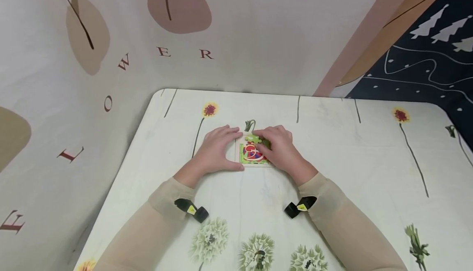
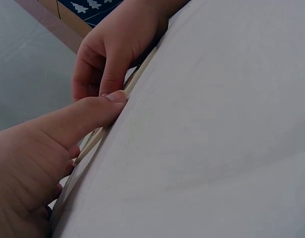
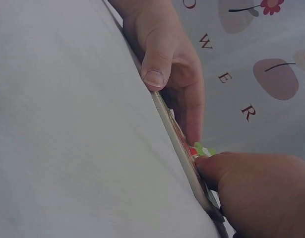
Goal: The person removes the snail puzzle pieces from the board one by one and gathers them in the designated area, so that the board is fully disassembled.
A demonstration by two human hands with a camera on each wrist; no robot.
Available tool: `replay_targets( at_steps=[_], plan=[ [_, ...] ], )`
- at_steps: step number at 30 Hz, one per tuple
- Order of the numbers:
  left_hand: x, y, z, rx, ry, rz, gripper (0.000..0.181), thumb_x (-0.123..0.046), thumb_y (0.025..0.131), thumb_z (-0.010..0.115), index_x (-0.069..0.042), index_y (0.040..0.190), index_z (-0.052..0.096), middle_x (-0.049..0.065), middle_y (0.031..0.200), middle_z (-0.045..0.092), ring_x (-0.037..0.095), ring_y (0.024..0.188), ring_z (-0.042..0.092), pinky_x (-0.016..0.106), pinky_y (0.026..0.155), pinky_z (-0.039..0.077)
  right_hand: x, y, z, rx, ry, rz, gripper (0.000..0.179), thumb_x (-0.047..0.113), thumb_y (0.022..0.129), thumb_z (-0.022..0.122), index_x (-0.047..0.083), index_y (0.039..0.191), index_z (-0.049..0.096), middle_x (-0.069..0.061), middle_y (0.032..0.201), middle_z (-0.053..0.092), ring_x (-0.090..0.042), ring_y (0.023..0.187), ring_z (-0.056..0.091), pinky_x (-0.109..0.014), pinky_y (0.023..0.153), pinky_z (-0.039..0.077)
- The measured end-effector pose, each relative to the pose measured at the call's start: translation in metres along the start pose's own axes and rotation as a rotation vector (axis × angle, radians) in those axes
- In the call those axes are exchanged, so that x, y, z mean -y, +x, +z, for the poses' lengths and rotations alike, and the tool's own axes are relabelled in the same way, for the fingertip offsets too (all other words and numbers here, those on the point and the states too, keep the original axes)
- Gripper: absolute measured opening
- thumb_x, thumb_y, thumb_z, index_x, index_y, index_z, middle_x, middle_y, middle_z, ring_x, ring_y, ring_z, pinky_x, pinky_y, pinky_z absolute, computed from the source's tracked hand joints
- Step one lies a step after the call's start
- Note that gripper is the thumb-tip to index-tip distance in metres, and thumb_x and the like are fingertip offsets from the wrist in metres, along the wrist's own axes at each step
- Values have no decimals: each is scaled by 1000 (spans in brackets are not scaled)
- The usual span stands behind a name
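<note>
A small wooden jigsaw puzzle board (image 1: 237,152) lies on the table in the head view, with a red, blue and green picture in its frame. My left hand (image 1: 216,150) holds the board's left side, thumb at the near edge and fingers at the far edge. Between thumb and fingers, my right hand (image 1: 281,147) pinches a green puzzle piece (image 1: 252,138) over the board's upper part. In the right wrist view the green piece (image 3: 206,148) stands tilted above the board's surface. My right hand hides the board's right side.
The white tablecloth (image 1: 362,172) has printed flowers and dandelions. Behind it hangs a pale backdrop (image 1: 258,53) with printed letters, beside a dark panel (image 1: 417,72) with white trees. Black wrist cameras (image 1: 192,210) sit at both cuffs.
</note>
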State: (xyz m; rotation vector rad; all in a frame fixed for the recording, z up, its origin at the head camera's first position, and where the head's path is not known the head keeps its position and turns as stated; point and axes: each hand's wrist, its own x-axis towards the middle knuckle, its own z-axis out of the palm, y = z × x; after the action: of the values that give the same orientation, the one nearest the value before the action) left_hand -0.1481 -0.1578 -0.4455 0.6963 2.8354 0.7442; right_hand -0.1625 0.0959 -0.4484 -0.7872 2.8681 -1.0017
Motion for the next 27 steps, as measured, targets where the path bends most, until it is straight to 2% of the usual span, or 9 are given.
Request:
replay_targets(
  at_steps=[15,27],
  plan=[
    [1,1,2,-6,2,2,105,-59,72,94,-14,158,54,5,167,43,32,159,26,62,125,20,-2,-1,1,-23,-30,-67,43,19,98,80,11,140,72,-5,115,75,-27,109,56,-54,95,36],
    [-1,0,-1,-2,-3,0,104,-59,73,94,-15,158,54,5,168,43,32,159,26,61,125,20,-4,-3,1,-79,-25,-133,44,16,96,81,10,139,73,-8,114,76,-31,112,60,-59,97,38]
  ],
)
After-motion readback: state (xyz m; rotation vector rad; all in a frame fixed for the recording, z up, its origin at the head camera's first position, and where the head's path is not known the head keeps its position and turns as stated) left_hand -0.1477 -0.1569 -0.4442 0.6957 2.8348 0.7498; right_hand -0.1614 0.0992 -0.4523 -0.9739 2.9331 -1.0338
